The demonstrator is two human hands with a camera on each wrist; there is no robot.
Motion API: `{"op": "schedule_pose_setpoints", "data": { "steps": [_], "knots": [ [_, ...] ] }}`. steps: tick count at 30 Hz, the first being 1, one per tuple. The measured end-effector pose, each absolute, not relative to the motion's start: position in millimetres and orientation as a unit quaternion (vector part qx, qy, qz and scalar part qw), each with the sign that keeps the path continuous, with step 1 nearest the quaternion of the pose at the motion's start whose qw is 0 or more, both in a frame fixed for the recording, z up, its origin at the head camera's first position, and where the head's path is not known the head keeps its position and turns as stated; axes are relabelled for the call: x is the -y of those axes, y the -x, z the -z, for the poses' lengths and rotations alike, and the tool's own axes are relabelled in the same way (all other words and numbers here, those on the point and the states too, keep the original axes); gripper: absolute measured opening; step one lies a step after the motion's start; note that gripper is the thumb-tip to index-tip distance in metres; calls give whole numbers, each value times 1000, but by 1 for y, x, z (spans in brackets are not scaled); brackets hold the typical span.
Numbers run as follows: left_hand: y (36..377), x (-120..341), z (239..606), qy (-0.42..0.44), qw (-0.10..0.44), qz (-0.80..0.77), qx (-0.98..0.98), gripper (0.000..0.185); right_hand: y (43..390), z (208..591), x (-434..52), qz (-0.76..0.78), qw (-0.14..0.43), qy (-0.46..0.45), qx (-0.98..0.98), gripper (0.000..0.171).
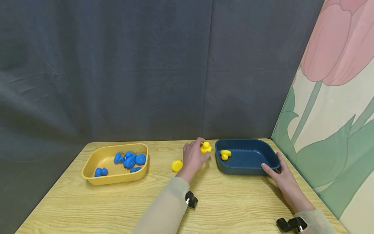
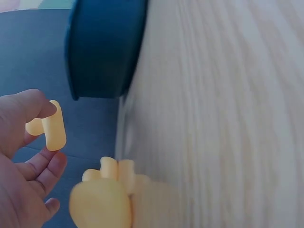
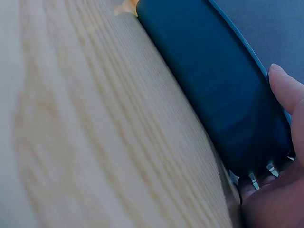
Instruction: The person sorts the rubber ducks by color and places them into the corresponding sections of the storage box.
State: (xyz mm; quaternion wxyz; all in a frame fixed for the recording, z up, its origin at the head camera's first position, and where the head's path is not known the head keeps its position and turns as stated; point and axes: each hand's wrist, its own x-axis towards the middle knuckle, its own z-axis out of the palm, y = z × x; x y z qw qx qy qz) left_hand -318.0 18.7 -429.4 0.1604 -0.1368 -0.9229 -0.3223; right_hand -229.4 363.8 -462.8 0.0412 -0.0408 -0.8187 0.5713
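My left hand (image 1: 201, 152) pinches a small yellow duck (image 1: 205, 147) just left of the dark blue tray (image 1: 248, 169). In the left wrist view the thumb and fingers (image 2: 50, 166) hold that duck (image 2: 52, 130) in front of the blue tray (image 2: 104, 47). A second yellow duck (image 1: 176, 165) lies on the table beside my left wrist, blurred and close in the left wrist view (image 2: 102, 202). One more yellow duck (image 1: 225, 154) lies inside the blue tray. My right hand (image 1: 271, 165) grips the tray's near right corner, thumb (image 3: 285, 90) over the rim.
A yellow tray (image 1: 115, 178) with several blue ducks (image 1: 130, 161) stands at the left of the wooden table (image 1: 117, 208). A dark curtain hangs behind. A tulip-patterned panel (image 1: 336, 113) closes off the right side.
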Motion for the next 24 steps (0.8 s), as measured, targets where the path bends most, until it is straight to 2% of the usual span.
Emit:
{"op": "schedule_pose_setpoints", "data": {
  "steps": [9, 18, 24],
  "knots": [
    [306, -24, 419, 133, 184, 366, 903, 52, 230, 463, -365, -573, 40, 41, 818, 107],
    [293, -34, 419, 171, 207, 382, 884, 48, 231, 463, -365, -570, 39, 41, 820, 108],
    [287, -43, 422, 190, 197, 399, 875, 48, 231, 463, -365, -566, 38, 42, 823, 108]
  ]
}}
